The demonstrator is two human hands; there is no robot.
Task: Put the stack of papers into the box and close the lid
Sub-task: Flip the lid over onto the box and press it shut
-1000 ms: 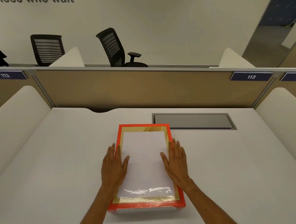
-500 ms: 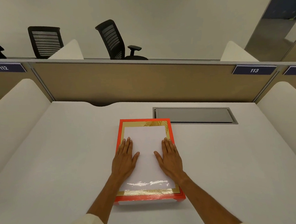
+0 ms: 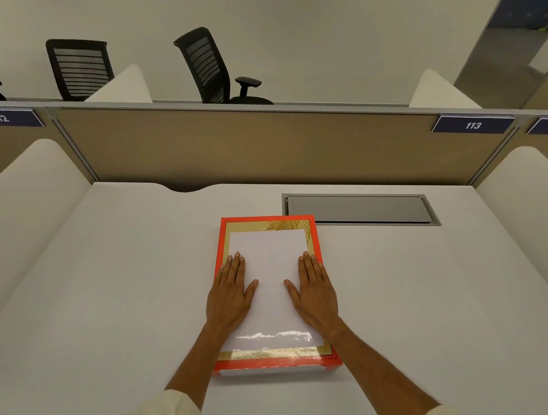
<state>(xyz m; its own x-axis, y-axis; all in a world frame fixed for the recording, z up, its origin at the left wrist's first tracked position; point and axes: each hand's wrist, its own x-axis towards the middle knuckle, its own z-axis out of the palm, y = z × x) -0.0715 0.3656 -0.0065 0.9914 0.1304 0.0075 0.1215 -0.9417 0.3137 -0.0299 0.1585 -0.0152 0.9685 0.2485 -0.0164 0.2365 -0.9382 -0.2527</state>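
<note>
A flat box lies on the white desk [image 3: 112,313] just in front of me. Its lid [image 3: 269,255] is on: red-orange rim, gold band, glossy white middle. A strip of the white box base [image 3: 270,371] shows under the lid's near edge. My left hand [image 3: 230,293] rests flat, palm down, on the lid's left half. My right hand [image 3: 316,291] lies the same way on the right half. Neither hand holds anything. No stack of papers is in sight.
A grey cable hatch [image 3: 359,210] is set into the desk behind and to the right of the box. A tan partition [image 3: 262,144] closes the back. White curved dividers [image 3: 25,206] [image 3: 528,185] stand on both sides. Black office chairs [image 3: 206,64] are beyond the partition.
My hands went from the lid's side edges onto its top, then slid slightly apart. The box has stayed where it was.
</note>
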